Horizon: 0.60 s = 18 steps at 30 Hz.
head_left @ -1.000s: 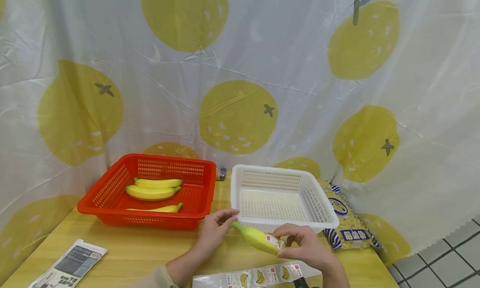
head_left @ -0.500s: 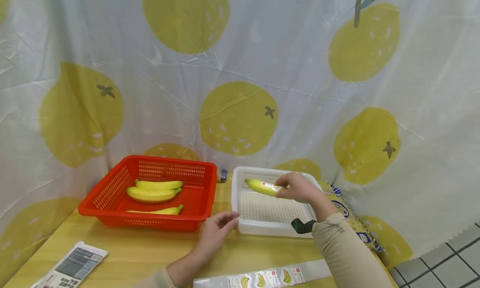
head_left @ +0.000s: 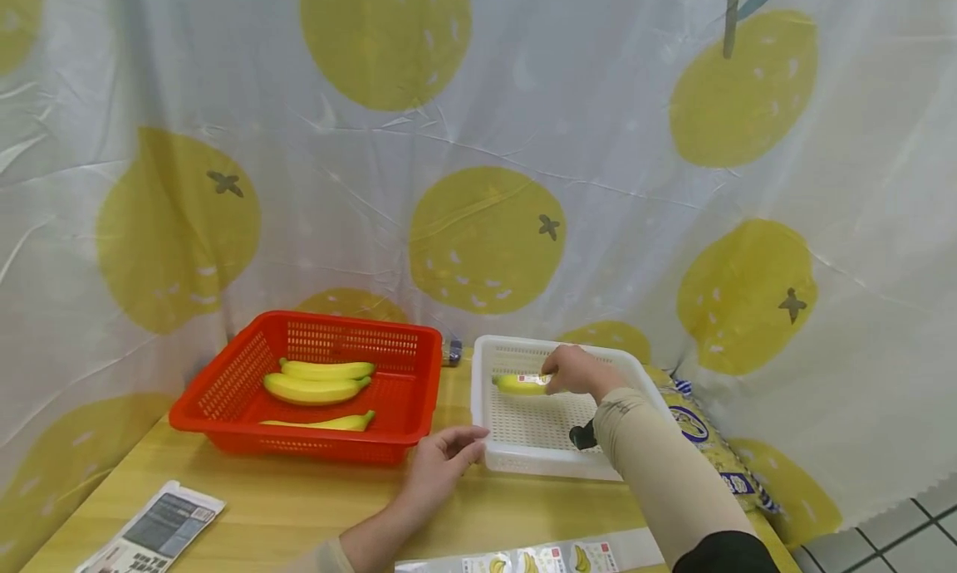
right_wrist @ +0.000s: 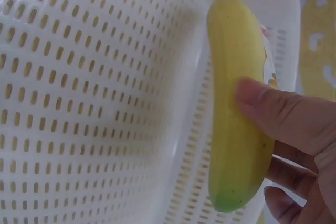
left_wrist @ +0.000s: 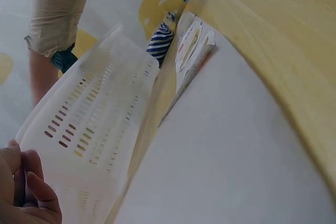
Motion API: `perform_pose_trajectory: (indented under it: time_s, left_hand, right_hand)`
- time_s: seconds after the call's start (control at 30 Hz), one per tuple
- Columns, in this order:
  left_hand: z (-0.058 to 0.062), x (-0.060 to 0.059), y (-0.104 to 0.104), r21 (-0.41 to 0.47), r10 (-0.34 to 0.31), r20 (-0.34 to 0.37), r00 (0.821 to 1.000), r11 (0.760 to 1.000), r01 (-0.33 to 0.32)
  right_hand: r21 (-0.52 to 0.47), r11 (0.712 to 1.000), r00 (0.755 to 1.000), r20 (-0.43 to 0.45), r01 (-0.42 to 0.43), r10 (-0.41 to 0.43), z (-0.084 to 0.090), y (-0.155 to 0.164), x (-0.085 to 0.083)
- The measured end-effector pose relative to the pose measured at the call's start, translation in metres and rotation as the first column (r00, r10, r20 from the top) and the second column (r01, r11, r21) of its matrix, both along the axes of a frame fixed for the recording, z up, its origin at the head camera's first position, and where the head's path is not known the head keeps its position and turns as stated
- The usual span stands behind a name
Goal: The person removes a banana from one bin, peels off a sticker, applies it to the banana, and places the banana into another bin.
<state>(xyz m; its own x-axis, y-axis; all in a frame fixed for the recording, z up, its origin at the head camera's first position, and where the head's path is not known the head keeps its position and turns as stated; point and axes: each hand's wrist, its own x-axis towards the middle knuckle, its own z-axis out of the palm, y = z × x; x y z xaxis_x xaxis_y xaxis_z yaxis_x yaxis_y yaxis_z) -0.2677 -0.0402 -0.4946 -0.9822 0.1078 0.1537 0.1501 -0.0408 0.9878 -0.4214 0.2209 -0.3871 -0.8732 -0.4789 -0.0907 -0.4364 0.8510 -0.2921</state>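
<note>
My right hand (head_left: 579, 372) grips a yellow banana (right_wrist: 233, 103) inside the white plastic basket (head_left: 553, 461), near its back wall. The thumb lies across the banana's side, with curled fingers behind it. A printed label (head_left: 532, 379) is on the banana, partly covered by the hand in the head view. My left hand (head_left: 441, 465) pinches the front left corner of the white basket's rim; the left wrist view shows its thumb and bent fingers (left_wrist: 39, 192) there. To the left, the red basket (head_left: 314, 436) holds several bananas (head_left: 317, 389).
A strip of banana stickers (head_left: 529, 561) lies at the table's front edge. A printed packet (head_left: 160, 527) sits at the front left. Right of the white basket stands a yellow bag (head_left: 699, 436) with striped ends. A lemon-patterned curtain (head_left: 336, 224) hangs behind the table.
My right hand has carried the labelled banana from in front of the white basket up and over into it, then slightly lower. The left hand stays at the basket's corner.
</note>
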Motion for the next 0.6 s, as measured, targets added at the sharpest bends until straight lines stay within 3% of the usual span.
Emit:
perform_pose_trajectory:
  time_s: [0.33,0.6]
  left_hand:
    - [-0.001,0.001,0.003,0.013,0.011,0.010,1.000,1.000,-0.011]
    - [0.001,0.000,0.004,0.012,0.022,0.011,1.000,1.000,-0.022]
  right_hand:
    - [0.029,0.997,0.998,-0.012,-0.068,0.068,-0.033,0.000,-0.002]
    - [0.096,0.990,0.991,-0.076,-0.102,0.109,-0.037,-0.006,-0.005]
